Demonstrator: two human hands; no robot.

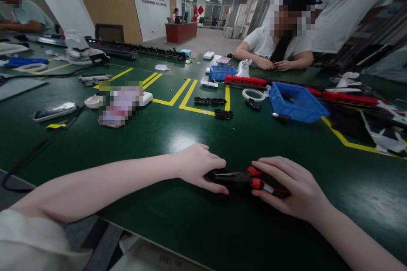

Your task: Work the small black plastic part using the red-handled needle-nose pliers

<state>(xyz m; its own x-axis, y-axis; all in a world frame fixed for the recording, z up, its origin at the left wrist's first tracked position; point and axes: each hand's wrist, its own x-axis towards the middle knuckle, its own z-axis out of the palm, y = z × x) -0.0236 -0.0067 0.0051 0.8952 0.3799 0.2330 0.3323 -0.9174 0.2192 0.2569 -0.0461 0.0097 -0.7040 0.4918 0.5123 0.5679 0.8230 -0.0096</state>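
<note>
Pliers (pixel 246 176), red-handled: one pair. Wearer's left hand (pixel 201 167) and right hand (pixel 293 181): two. Blue bins (pixel 297 112): two. White rings (pixel 244 95): two. Phone (pixel 121 106): one. Red reception desk (pixel 182 32): one.

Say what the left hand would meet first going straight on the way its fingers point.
Most likely the red-handled pliers in the right hand; their nose reaches near the left hand, though depth is unclear.
</note>
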